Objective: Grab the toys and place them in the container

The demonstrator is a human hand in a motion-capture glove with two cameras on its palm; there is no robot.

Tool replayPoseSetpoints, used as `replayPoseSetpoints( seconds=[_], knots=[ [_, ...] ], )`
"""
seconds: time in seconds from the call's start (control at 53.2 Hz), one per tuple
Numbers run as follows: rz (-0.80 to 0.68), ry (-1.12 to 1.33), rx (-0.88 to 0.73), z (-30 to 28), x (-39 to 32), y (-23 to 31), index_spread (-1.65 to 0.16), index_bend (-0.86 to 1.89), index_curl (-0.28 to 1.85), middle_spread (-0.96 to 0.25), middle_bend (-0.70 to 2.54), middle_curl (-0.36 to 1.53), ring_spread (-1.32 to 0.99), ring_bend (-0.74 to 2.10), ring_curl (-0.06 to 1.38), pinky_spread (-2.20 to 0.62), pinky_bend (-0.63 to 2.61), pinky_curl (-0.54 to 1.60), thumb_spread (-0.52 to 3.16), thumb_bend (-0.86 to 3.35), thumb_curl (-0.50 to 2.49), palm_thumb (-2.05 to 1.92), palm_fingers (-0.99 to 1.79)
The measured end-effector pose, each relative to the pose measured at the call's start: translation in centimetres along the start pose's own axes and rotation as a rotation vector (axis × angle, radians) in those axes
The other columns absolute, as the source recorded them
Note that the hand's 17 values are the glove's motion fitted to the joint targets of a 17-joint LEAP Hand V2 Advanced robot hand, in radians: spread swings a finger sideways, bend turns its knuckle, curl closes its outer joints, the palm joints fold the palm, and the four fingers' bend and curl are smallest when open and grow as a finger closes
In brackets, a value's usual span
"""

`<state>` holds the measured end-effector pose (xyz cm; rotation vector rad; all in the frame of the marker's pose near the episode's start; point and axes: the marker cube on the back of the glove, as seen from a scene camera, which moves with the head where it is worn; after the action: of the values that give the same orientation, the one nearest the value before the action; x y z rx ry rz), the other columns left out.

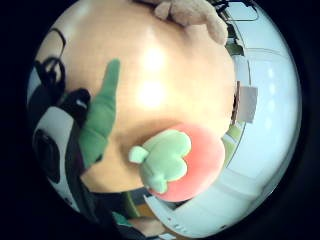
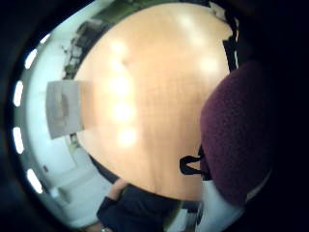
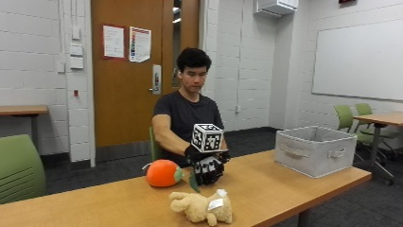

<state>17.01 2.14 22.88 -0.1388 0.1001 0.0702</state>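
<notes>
In the outside view my gloved right hand (image 3: 206,170) is low over the wooden table (image 3: 283,184), its fingers curled round a purple plush toy with a long green stem (image 3: 191,183). The purple body (image 2: 236,135) fills one side of the thumb side palm view. The green stem (image 1: 102,117) juts out beside the palm. An orange-red plush tomato (image 3: 163,173) with a green leaf cap (image 1: 165,160) lies on the table just beside the hand. A beige plush bear (image 3: 201,207) lies nearer the front edge. The grey fabric container (image 3: 315,150) stands at the table's far right end.
Bare tabletop stretches between my hand and the container (image 2: 63,108). The person's bare other hand is hidden. Green chairs (image 3: 19,170) and another table (image 3: 378,118) stand around the room, away from the work area.
</notes>
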Motion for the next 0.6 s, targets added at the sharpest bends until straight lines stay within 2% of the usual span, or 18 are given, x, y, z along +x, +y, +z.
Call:
replayPoseSetpoints(
  seconds=[0.056,0.282,0.432,0.602],
  knots=[
    [0.007,0.004,0.004,0.1,-0.1,-0.3,-0.36,0.15,0.63,-0.3,0.66,0.46,-0.43,1.06,0.38,-0.26,0.81,0.36,1.1,0.24,0.41,0.56,0.93],
    [0.037,-0.141,-0.024,-3.5,-1.0,-1.8,-0.39,0.08,0.66,-0.36,0.82,0.56,-0.43,1.19,0.46,-0.35,0.85,0.39,0.91,0.23,0.54,0.65,0.96],
    [0.067,-0.137,0.066,-12.2,-2.5,-3.3,-0.4,0.05,0.61,-0.37,0.88,0.6,-0.42,1.25,0.48,-0.37,0.92,0.4,0.85,0.23,0.61,0.67,0.9],
    [0.061,-0.121,0.203,-22.1,-6.2,-3.6,-0.43,0.2,0.67,-0.36,0.88,0.61,-0.42,1.19,0.46,-0.37,0.85,0.37,0.79,0.19,0.69,0.65,1.02]
  ],
)
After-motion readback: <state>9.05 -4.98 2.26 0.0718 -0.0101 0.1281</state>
